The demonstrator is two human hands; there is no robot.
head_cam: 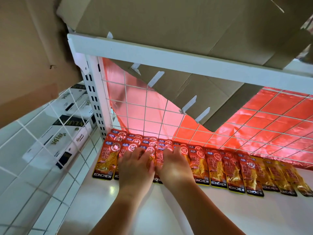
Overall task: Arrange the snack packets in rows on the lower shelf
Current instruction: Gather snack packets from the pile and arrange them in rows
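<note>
Red-and-orange foil snack packets (pixel 216 165) lie flat along the back edge of the white lower shelf (pixel 108 204), running from its back-left corner toward the right edge. At that corner 3 overlapping rows can be counted, each row covering the lower part of the one behind. Each front packet carries a black bottom band reading "KONCHEW" in white, large Chinese characters down the face and a round red seal near the top. The packets toward the right edge sit tilted and overlap sideways. The left hand (pixel 135 165) and the right hand (pixel 173 164) rest side by side on the front row, left of the middle. Both have fingers bent, tips on the packets' upper parts and thumbs almost touching. Whether either hand pinches a packet or only presses it cannot be told. A white wire grid panel (pixel 171 123) stands at the back edge, with a shiny red foil sheet (pixel 274 114) behind it. Brown cardboard (pixel 169 22) with white tape strips lies on the white upper shelf rail (pixel 169 62). White boxes with black labels (pixel 67 126) sit beyond the left edge; their writing is not legible.
</note>
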